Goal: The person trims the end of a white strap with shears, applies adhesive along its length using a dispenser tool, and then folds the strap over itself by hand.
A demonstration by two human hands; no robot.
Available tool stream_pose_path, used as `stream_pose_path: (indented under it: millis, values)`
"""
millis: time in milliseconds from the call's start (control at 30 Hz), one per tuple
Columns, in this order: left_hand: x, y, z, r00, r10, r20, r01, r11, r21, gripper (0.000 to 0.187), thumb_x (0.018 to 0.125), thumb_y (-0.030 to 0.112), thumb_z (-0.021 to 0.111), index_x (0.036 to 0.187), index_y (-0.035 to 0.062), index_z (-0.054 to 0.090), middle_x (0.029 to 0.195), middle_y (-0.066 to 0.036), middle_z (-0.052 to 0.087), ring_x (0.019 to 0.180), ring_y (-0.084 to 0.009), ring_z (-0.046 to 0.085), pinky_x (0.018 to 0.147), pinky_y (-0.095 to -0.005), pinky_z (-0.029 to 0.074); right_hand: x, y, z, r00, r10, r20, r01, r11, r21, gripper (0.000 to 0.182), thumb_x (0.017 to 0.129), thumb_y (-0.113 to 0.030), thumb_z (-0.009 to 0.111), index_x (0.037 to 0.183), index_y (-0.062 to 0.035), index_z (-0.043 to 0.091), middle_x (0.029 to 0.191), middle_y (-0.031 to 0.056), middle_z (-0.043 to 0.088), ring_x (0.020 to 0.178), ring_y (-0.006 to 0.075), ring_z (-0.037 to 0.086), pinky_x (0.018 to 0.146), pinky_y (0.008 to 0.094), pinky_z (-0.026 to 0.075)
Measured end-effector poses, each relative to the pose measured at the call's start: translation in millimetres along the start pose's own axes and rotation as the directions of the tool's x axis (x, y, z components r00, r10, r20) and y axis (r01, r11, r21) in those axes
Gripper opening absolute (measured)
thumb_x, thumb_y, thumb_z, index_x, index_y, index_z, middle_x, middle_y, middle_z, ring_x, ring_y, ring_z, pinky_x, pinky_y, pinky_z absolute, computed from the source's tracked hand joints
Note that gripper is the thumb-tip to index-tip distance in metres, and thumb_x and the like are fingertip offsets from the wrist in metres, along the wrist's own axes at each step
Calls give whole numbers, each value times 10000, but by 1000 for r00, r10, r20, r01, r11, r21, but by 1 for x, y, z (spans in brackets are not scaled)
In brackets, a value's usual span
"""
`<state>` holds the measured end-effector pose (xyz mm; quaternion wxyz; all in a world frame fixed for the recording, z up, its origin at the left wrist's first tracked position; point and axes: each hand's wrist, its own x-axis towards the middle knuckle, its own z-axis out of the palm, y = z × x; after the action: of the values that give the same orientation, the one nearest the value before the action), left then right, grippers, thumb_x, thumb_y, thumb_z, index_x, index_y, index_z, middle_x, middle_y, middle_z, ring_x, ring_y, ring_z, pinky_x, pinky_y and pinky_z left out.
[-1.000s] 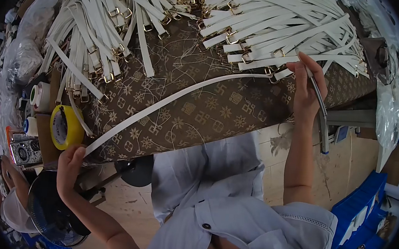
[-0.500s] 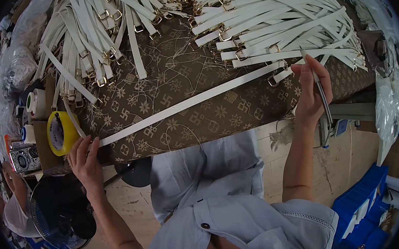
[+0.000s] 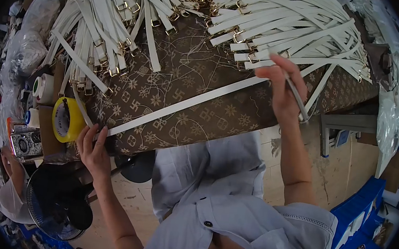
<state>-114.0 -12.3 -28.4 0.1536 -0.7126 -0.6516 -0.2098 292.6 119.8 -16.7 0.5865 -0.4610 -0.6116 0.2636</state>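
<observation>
- The left hand [image 3: 94, 153] is partly open, fingertips placed at the near end of a white strap [image 3: 182, 105]; whether it is pinched cannot be told.
- By the right hand [image 3: 286, 92], a slender metal tool [image 3: 295, 98] is gripped, with index finger and thumb partly spread near the strap's far end.
- Between the hands, the strap is laid across the patterned bench [image 3: 220, 111]; it would best be kept flat and untwisted, its ends steadied lightly, the tool's tip held clear of its face and loose threads [image 3: 177, 127] kept from underneath.
- Just beyond the left hand, a yellow tape roll [image 3: 78, 125] is set against cardboard [image 3: 49, 131].
- Right of the right hand, white pieces [image 3: 355, 223] are seen at a blue container [image 3: 368, 193]; its other contents cannot be made out.
</observation>
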Motion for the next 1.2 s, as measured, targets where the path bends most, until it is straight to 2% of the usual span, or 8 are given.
stream_pose_path:
  millis: [467,667,800,867,967,1033,1100,1200]
  values:
    - [-18,-11,18,982,-25,-189,5,995,-104,316,822,-97,550,1036,85,695,1085,-94,632,1099,-329,553,896,-458,458,1,7,50,690,-451,566,649,732,-206,351,856,-231,623,1204,-211,579,596,29,524,488,202,546,404,337,417]
    - [19,26,8,935,127,-330,-165,982,-88,233,856,-26,610,1056,77,673,1049,-122,621,966,-315,598,819,-400,491,62,-68,-26,645,-589,488,764,519,-384,319,853,-188,625,1170,-220,610,565,6,506,471,168,539,406,307,403]
    - [112,90,47,824,-142,-548,-267,756,-597,229,800,-18,694,1008,78,716,933,-104,605,781,-240,555,654,-327,456,159,-63,-74,515,-829,219,768,333,-547,224,870,-183,630,1093,-196,648,647,14,622,567,184,618,472,328,444]
    - [180,137,44,758,74,-648,-360,876,-321,269,758,-16,704,1004,91,726,914,-75,607,744,-237,542,628,-322,428,215,-56,-104,500,-830,248,659,179,-731,274,849,-78,670,1114,-139,636,772,58,680,665,180,656,555,300,480]
    - [240,204,50,883,222,-414,-360,886,-292,472,783,112,686,1240,106,572,1285,-150,501,1143,-330,502,928,-482,414,251,-33,-127,742,-669,38,430,432,-793,226,922,-117,600,1146,-87,594,851,58,697,792,158,671,671,259,499]
    - [229,221,62,896,357,-263,-432,834,-342,528,778,186,695,1274,116,530,1412,-149,388,1312,-338,360,1069,-527,289,246,-22,-117,667,-742,-62,496,504,-707,246,990,-186,506,1202,-70,553,896,81,697,861,177,670,742,272,508]
    - [198,216,62,851,478,-215,-524,794,-307,511,786,236,707,1257,127,539,1409,-133,394,1325,-334,346,1068,-523,290,237,-3,-104,762,-640,-94,630,767,-118,256,1004,-183,464,1198,-48,562,813,78,687,759,168,656,717,299,503]
    - [161,164,53,911,407,-64,-401,842,-361,437,783,194,686,1193,92,577,1362,-126,436,1274,-311,398,1078,-508,284,172,-16,-79,854,-519,-37,505,843,-184,318,1030,-221,404,1225,3,518,858,109,679,808,149,637,783,303,500]
